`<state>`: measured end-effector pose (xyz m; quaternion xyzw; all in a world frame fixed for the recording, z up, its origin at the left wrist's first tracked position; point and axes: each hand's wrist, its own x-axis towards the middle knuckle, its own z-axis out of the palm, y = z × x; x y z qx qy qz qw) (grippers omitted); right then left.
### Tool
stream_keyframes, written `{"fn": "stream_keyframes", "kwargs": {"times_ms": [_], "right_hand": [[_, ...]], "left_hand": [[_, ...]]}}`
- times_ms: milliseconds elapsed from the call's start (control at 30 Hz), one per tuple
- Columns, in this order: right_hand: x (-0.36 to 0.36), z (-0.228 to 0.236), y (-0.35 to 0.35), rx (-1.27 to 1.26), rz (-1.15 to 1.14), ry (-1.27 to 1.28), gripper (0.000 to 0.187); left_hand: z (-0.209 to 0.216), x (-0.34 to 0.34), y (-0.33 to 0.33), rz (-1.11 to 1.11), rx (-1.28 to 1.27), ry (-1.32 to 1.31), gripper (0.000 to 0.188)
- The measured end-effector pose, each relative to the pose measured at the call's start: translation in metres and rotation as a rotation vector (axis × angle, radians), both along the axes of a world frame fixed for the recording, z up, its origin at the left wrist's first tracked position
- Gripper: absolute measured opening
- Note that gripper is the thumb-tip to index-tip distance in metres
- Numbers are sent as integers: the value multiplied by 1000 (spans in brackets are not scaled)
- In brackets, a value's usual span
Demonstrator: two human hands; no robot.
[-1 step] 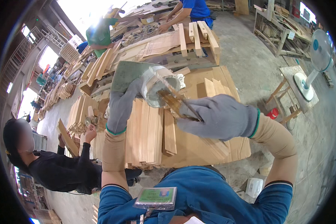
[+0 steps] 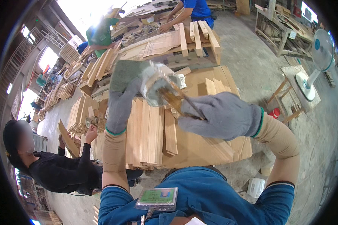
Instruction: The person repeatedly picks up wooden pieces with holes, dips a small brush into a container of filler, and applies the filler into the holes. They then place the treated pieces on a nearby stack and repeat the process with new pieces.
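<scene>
My left hand, in a grey knit glove, is closed around a whitish, smeared cup. A flat grey-green rectangular board sticks out beside the same hand; whether it is gripped too I cannot tell. My right hand, gloved alike, is shut on a brown flat-handled tool, its far end in the cup's mouth and hidden there. A thin striped rod crosses over the cup and runs back to the right fingers. Below lie pale wood strips side by side on cardboard.
At the left a person in black holds a wooden board. Beyond, a bench with wood pieces has people in green and blue at it. A fan stands on a small table at right.
The cup, the board and my left hand have shifted slightly to the left. The cup's mouth has turned a little; my right hand is almost where it was.
</scene>
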<state>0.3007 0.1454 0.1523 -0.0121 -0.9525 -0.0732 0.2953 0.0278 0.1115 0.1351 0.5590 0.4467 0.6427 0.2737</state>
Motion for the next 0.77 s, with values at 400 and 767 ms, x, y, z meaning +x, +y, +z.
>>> {"fn": "stream_keyframes", "kwargs": {"times_ms": [400,767], "right_hand": [[17,6,11,340,-51,143,29],[3,-75,8,-306,178,423,41]], "left_hand": [[20,9,1,-17,20,147,25],[-30,8,8,-125,251,-212,48]]}}
